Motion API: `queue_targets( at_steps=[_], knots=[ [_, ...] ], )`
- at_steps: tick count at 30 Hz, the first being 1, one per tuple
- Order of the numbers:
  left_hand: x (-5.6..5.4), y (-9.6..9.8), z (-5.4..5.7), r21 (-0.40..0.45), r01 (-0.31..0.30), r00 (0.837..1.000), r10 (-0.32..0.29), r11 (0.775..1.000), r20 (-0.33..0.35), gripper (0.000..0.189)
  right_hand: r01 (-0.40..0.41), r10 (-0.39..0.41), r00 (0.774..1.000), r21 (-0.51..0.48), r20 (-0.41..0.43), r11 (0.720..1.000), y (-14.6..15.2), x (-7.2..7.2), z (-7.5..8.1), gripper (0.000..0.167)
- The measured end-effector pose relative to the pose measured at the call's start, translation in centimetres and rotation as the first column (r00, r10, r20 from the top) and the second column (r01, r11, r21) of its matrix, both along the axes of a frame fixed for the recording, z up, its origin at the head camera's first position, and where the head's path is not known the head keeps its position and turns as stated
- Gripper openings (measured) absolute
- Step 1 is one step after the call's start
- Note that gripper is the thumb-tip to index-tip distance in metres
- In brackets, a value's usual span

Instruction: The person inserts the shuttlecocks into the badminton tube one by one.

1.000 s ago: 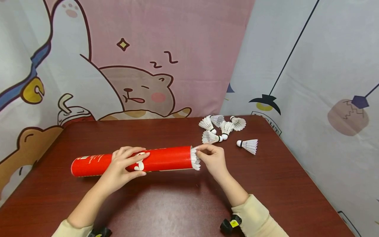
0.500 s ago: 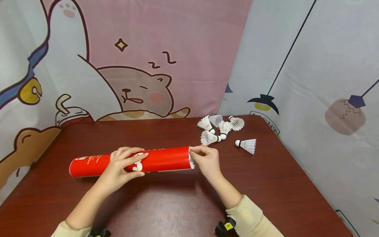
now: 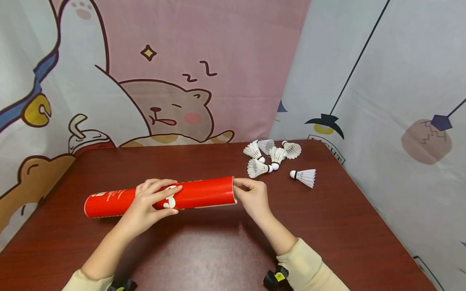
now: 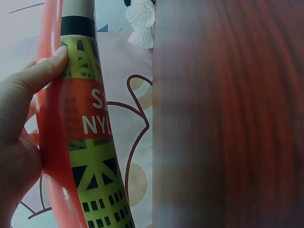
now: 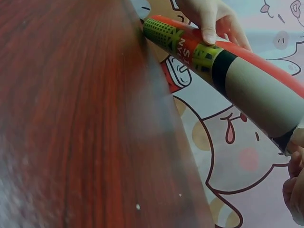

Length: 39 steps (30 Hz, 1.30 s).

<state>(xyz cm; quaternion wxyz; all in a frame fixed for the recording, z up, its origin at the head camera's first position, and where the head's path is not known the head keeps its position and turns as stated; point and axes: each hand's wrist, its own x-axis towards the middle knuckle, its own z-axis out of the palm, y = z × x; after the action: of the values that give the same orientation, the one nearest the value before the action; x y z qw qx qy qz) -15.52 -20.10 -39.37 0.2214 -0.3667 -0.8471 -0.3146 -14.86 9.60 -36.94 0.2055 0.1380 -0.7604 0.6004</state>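
In the head view, a long red shuttlecock tube (image 3: 207, 193) is held slantwise over the table, its open end to the right and slightly raised. My left hand (image 3: 145, 204) grips it round the middle; in the left wrist view, the thumb lies along the tube's printed side (image 4: 90, 128). At the open end is my right hand (image 3: 255, 198), thumb and index finger bent, their tips hidden at or inside the mouth. Whether they pinch anything in there cannot be seen. The right wrist view shows that hand (image 5: 297, 190) touching the tube's rim.
Several white feather shuttlecocks (image 3: 276, 157) lie in a loose cluster at the back right of the brown table (image 3: 204, 250). A single shuttlecock (image 3: 303, 178) lies apart, nearer the right edge. A cartoon-printed cloth (image 3: 247, 72) hangs behind.
White feathers that stuck out of the tube's mouth have gone inside, out of sight. My right hand has moved left with them, up to the rim. The left hand keeps its grip.
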Motion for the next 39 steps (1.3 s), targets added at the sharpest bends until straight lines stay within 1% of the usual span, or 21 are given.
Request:
queue_targets(
  at_steps=[4, 6, 9, 12, 18, 20, 22, 27, 30, 33, 38, 39],
  knots=[
    [0.0, 0.0, 0.0, 0.003, -0.002, 1.000, 0.002, 1.000, -0.006, 0.062, 0.019, -0.016, 0.998, 0.054, -0.063, 0.998, 0.2, 0.1, 0.3, 0.012],
    [-0.1, 0.0, 0.0, 0.002, -0.001, 1.000, 0.001, 1.000, -0.008, 0.062, 0.041, -0.031, 0.993, 0.087, -0.114, 0.995, 0.3, 0.1, 0.3, 0.012],
    [-0.1, 0.0, -0.1, 0.001, 0.000, 1.000, 0.000, 1.000, -0.007, 0.062, 0.075, -0.049, 0.979, 0.124, -0.198, 0.989, 0.5, -0.1, 0.3, 0.013],
    [-0.1, 0.0, 0.0, 0.000, 0.000, 1.000, 0.000, 1.000, -0.008, 0.062, 0.093, -0.052, 0.963, 0.144, -0.265, 0.985, 0.7, -0.3, 0.2, 0.015],
    [0.0, 0.0, 0.0, -0.001, -0.003, 1.000, 0.003, 1.000, -0.009, 0.062, 0.111, -0.054, 0.943, 0.159, -0.329, 0.981, 1.3, -0.6, 0.7, 0.017],
    [0.0, -0.1, 0.0, 0.000, -0.003, 1.000, 0.003, 1.000, -0.008, 0.062, 0.122, -0.067, 0.941, 0.148, -0.332, 0.981, 1.8, -0.9, 0.7, 0.017],
    [0.0, -0.1, 0.0, 0.000, -0.002, 1.000, 0.002, 1.000, -0.007, 0.062, 0.145, -0.096, 0.942, 0.134, -0.321, 0.980, 2.8, -1.6, 0.2, 0.017],
    [0.0, -0.1, 0.0, 0.002, 0.000, 1.000, 0.000, 1.000, -0.002, 0.061, 0.209, -0.180, 0.950, 0.089, -0.254, 0.974, 5.9, -3.7, -1.4, 0.016],
    [0.0, -0.1, 0.0, 0.004, 0.000, 1.000, 0.000, 1.000, -0.003, 0.061, 0.246, -0.228, 0.950, 0.062, -0.213, 0.967, 7.8, -4.4, -1.5, 0.017],
    [0.0, -0.1, 0.0, 0.005, -0.002, 1.000, 0.002, 1.000, -0.006, 0.062, 0.289, -0.277, 0.944, 0.046, -0.176, 0.956, 9.5, -5.0, -1.5, 0.017],
    [0.0, -0.1, 0.0, 0.012, 0.002, 1.000, -0.002, 1.000, -0.005, 0.060, 0.393, -0.380, 0.914, 0.074, -0.138, 0.917, 12.0, -5.5, -1.6, 0.018],
    [0.0, -0.1, 0.0, 0.013, 0.004, 1.000, -0.004, 1.000, -0.003, 0.061, 0.418, -0.405, 0.905, 0.092, -0.132, 0.904, 12.5, -5.6, -1.7, 0.018]
  ],
)
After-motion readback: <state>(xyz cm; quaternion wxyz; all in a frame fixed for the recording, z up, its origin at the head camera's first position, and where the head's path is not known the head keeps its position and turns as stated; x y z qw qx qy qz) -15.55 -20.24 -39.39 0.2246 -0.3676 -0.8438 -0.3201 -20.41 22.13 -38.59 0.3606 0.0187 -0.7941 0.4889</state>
